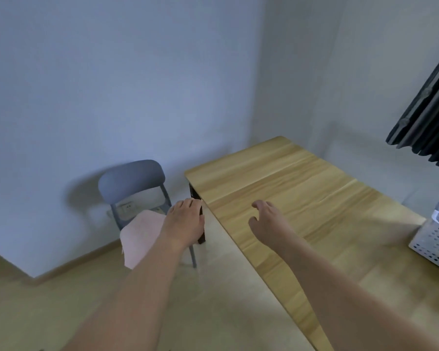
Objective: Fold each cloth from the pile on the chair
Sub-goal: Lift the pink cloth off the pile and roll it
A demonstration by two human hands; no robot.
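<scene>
A pale pink cloth [140, 236] lies on the seat of a grey chair [132, 178] and hangs over its front edge. My left hand [185, 219] hovers above the chair's right side, next to the cloth, fingers spread and holding nothing. My left forearm hides part of the seat and cloth. My right hand [269, 221] is held over the left part of the wooden table [314, 188], fingers loosely curled apart and empty.
A white perforated basket [433, 244] with grey fabric inside stands at the table's right edge. A dark curtain [428, 117] hangs at the upper right. The chair stands against the wall, close to the table's dark leg [200, 239].
</scene>
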